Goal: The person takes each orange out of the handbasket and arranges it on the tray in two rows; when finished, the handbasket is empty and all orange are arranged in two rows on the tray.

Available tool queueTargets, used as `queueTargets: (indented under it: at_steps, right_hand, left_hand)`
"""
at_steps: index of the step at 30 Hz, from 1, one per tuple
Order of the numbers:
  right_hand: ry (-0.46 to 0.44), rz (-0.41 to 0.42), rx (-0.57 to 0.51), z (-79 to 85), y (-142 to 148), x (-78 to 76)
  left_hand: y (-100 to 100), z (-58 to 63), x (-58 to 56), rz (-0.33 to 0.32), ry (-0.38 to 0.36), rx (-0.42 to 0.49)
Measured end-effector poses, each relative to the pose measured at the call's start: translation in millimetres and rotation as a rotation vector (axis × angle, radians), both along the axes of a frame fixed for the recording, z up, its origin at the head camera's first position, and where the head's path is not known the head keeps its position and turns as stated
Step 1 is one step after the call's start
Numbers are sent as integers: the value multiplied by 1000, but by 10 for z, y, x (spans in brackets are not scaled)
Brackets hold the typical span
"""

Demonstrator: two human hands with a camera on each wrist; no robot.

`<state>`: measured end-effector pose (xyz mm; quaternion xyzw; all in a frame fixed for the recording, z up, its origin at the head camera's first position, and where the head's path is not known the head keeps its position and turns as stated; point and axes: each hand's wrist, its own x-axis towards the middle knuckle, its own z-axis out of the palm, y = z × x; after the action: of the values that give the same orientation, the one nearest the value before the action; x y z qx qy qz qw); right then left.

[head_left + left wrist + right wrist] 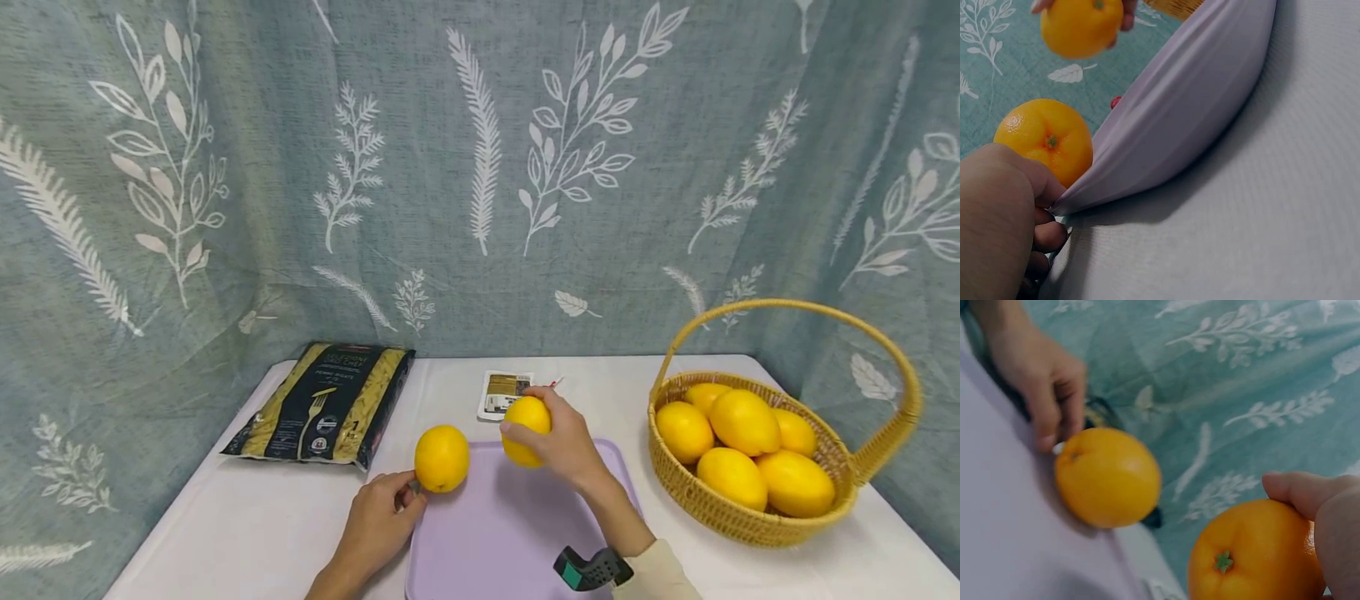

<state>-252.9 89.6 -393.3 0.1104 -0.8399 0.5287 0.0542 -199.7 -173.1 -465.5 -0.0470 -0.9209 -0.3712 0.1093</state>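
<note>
A lavender tray (495,525) lies flat before me, and one orange (442,458) sits at its far left corner. My left hand (375,521) is at that corner beside the orange. In the left wrist view, its thumb and fingers pinch the tray's rim (1147,156) just below the fruit. Over the far right part of the tray, my right hand (564,442) grips a second orange (528,412), thumb on one side and fingers on the other. That held orange (1254,556) shows a green star-shaped stem end in the right wrist view.
To the right stands a wicker basket (738,529) with a tall handle, holding several yellow fruits (744,421). A dark pasta bag (330,404) lies at the back left. Behind the tray is a small flat package (498,396). A leaf-patterned curtain (465,208) closes off the back.
</note>
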Motion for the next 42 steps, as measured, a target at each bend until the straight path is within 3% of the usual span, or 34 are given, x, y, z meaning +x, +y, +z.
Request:
queueTargets:
  at_steps: [7, 16, 28, 42]
  right_hand:
    - [-43, 39, 35, -250, -166, -78]
    - [-38, 88, 100, -431, -267, -78]
    - [-37, 129, 93, -429, -245, -58]
    - [-57, 106, 91, -348, -152, -4]
  left_hand:
    - [-28, 5, 5, 6, -5, -6]
    - [-28, 12, 3, 8, 1, -6]
    - [-6, 28, -6, 8, -10, -17]
    - [-5, 26, 3, 2, -22, -12]
